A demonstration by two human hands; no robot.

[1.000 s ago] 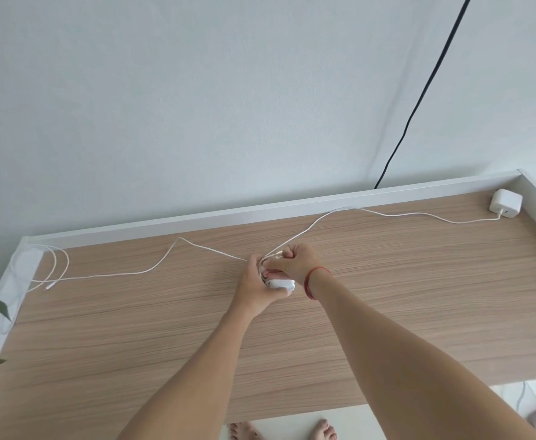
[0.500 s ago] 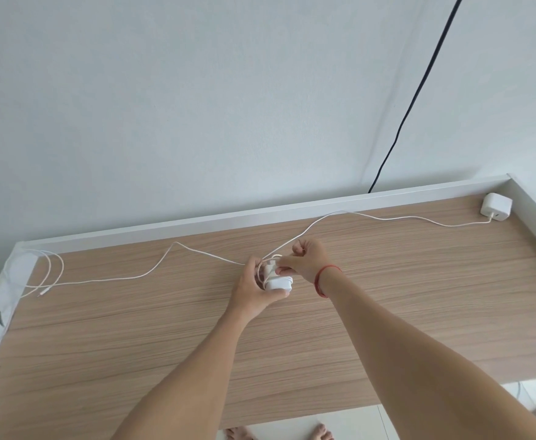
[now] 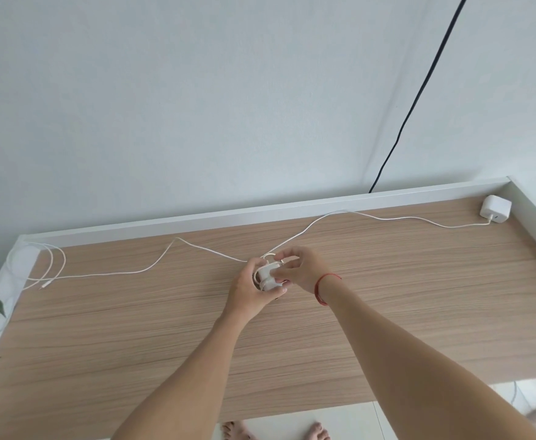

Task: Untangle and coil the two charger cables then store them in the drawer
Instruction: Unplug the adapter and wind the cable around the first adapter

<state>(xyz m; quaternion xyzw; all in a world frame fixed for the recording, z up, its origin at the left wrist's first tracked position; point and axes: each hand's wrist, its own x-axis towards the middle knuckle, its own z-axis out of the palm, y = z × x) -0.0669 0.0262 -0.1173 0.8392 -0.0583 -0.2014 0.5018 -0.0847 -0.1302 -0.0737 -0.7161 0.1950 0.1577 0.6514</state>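
At the middle of the wooden desktop (image 3: pixel 387 312), a little toward the far side: white charger block (image 3: pixel 267 276), wound with a few turns of thin cable. Clasped from the left and from beneath by the left hand (image 3: pixel 247 292), fingers curled round it, thumb along the near edge. Met from the right by the right hand (image 3: pixel 303 269), thumb and forefinger closed in a pinch at the block's far end, perhaps on a strand of the wound cable, too small to tell for sure. Trailing away to the left from between the fingers: left cable (image 3: pixel 117 273), ending in loose loops at the far-left corner. Running right and far from the same spot: right cable (image 3: pixel 387 218), plugged into a second charger block (image 3: pixel 495 209) in the far-right corner, well apart from both hands.
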